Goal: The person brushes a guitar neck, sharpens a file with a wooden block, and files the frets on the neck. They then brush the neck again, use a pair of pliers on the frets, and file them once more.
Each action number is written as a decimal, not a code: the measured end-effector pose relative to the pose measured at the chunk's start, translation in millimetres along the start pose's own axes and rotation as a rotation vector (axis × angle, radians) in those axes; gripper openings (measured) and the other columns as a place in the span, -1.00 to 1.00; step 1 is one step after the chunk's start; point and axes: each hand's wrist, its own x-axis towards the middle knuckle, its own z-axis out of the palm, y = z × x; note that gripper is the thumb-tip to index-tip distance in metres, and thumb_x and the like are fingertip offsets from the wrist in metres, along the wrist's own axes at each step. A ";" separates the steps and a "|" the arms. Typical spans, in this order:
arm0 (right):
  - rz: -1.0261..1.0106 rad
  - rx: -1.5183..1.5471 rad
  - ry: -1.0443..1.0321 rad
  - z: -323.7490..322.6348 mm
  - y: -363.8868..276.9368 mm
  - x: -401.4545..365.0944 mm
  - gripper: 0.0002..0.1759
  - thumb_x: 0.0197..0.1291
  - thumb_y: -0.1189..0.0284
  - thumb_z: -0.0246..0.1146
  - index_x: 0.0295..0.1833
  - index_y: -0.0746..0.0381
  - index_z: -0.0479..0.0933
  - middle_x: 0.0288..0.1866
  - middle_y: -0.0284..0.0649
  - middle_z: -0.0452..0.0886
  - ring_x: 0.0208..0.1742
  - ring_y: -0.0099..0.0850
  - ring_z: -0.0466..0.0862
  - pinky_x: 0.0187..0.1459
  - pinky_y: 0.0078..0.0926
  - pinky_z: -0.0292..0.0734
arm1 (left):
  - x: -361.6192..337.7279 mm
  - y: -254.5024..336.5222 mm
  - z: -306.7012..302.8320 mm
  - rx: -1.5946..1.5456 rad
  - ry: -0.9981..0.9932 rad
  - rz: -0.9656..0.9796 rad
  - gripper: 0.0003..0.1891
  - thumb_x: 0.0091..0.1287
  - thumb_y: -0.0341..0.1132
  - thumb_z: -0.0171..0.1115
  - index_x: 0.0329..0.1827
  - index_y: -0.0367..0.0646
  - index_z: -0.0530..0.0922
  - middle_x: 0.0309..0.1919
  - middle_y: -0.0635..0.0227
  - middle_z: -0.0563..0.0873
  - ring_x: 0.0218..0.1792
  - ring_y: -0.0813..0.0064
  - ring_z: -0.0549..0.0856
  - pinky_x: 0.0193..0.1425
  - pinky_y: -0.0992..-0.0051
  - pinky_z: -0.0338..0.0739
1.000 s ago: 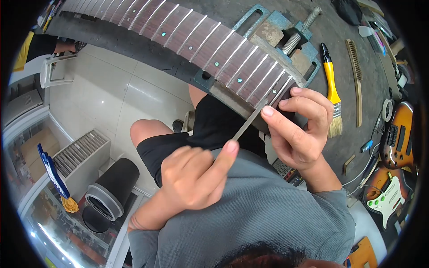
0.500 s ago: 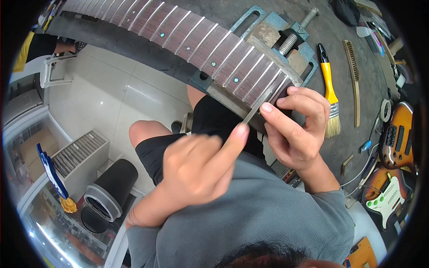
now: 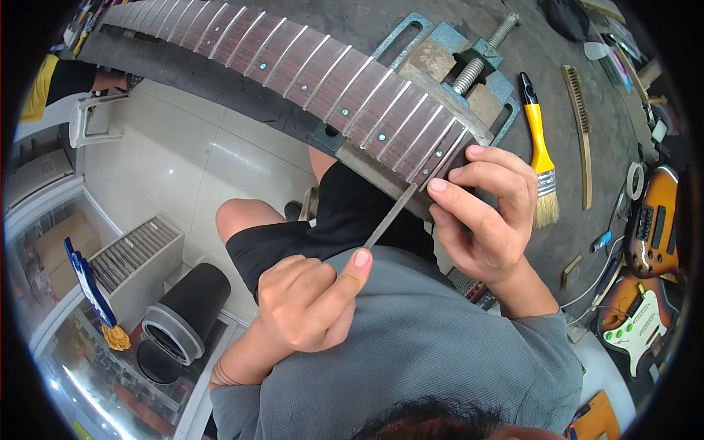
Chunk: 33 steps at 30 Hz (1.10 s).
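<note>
A guitar neck with a dark fretboard, shiny metal frets and small round inlay dots runs diagonally across the bench, its near end over a blue-grey vise. My left hand is closed round a narrow metal file, thumb along its top. The file's far tip meets, or nearly meets, the fretboard's near edge by the last frets. Bent fingers of my right hand press on the fretboard's end, one fingertip close beside the file's tip. What lies under that palm is hidden.
Right of the vise lie a yellow-handled paintbrush and a wooden wire brush. Two electric guitar bodies stand at the far right. A black bin and slatted box are on the floor. Another person's arm shows upper left.
My left hand has drawn the file back down and left, off the last frets it lay across. My right hand has stayed nearly in place. The view has shifted slightly.
</note>
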 end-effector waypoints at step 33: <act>0.164 0.068 -0.027 -4.9 2.2 -0.8 -0.30 -0.10 0.33 0.73 0.30 0.03 0.87 0.26 -0.13 0.65 0.28 -0.04 0.67 0.31 -0.05 0.62 | 51.4 14.8 -7.1 0.040 -0.139 -0.102 -0.42 0.11 -0.78 0.39 0.28 -0.43 0.82 -0.57 0.36 0.59 -0.61 0.37 0.59 -0.44 0.34 0.45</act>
